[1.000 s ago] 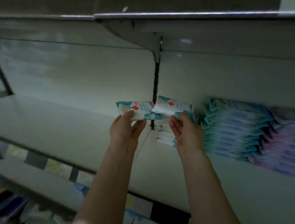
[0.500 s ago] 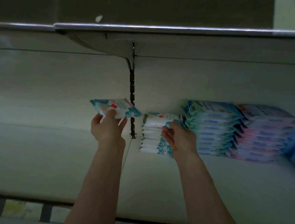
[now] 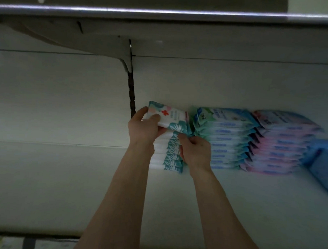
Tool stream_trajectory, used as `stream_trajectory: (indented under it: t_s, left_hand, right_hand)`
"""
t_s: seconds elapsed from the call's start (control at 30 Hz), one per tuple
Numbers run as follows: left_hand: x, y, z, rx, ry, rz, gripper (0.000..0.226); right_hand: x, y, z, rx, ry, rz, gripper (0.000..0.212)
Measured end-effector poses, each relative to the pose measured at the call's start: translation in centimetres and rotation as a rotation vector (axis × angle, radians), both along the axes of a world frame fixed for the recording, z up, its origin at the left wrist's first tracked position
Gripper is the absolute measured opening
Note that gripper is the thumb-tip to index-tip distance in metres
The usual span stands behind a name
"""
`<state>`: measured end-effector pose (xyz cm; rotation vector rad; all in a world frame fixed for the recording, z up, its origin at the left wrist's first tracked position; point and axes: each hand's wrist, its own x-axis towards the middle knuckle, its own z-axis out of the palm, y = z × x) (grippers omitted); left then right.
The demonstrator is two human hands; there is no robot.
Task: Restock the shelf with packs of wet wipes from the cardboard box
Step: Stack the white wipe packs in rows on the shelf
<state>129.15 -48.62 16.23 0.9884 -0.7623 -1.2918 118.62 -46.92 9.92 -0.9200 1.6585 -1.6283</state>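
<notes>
Your left fingers (image 3: 142, 112) and thumb are curled round the left end of a pack of wet wipes (image 3: 172, 117). They hold it flat, red cross upward, right on top of the stack of white-and-teal packs (image 3: 170, 156). Gripping it by one end probably lets your left hand (image 3: 142, 130) square the pack over the pile before releasing it. Your right hand (image 3: 196, 151) sits lower, its fingers pinching the teal ends of the upper packs at the stack's right front corner. That is most likely to brace the pile so the new pack does not push it askew.

The stack stands on the shelf (image 3: 63, 176) against the back wall, just right of the slotted upright (image 3: 131, 92) and close beside the blue-green stack (image 3: 228, 138). A pink stack (image 3: 282, 144) comes next, then blue packs (image 3: 325, 163) at the right edge. The upper shelf (image 3: 164, 13) hangs overhead. The cardboard box is out of view. By my judgement, this pack is all but placed.
</notes>
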Motion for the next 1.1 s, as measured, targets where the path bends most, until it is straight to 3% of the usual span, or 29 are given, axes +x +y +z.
stream_trajectory:
  t_s: [0.13,0.27,0.4,0.47,0.5,0.6,0.73,0.87,1.0,1.1]
  left_hand:
    - [-0.4,-0.9,-1.0,0.01,-0.132,0.002,0.047]
    - [0.3,-1.5,-2.0,-0.072,-0.613,0.082,0.018]
    - [0.9,-1.3,-2.2,-0.108,-0.705,0.058,0.041]
    - [1.1,-1.1,-1.9,-0.093,-0.69,-0.001,0.024]
    - [1.2,-0.8,-1.7,-0.068,-0.714,-0.053,0.027]
    - [1.7,-0.5,-1.9,-0.039,-0.906,-0.167,0.077]
    - [1.5,-0.7,-2.8,-0.028,-1.185,-0.075,0.066]
    - [1.9,-1.0,-3.0,-0.042,-1.135,-0.009,0.061]
    - [1.9,-1.1,-3.4,-0.035,-1.004,-0.046,0.054]
    - [1.9,-1.0,-3.5,-0.085,-1.015,-0.076,0.066]
  right_hand:
    - [-0.3,0.0,-0.7,-0.013,0.017,0.032,0.04]
    - [-0.3,0.5,-0.1,-0.018,-0.115,0.052,0.034]
    - [-0.2,1.0,0.5,-0.001,-0.165,0.059,0.045]
    - [-0.4,0.7,0.2,0.008,-0.138,0.031,0.051]
    - [-0.5,0.5,-0.1,0.005,-0.102,0.009,0.051]
    - [-0.9,0.0,-1.0,-0.001,0.042,-0.067,0.051]
    - [-0.5,0.0,-1.4,-0.005,0.08,-0.09,0.067]
    - [-0.3,-0.1,-1.4,-0.054,0.127,-0.052,0.036]
    - [-0.5,-0.2,-1.9,-0.103,0.168,-0.037,0.033]
    - [-0.2,-0.2,-2.1,-0.08,0.129,0.02,0.031]
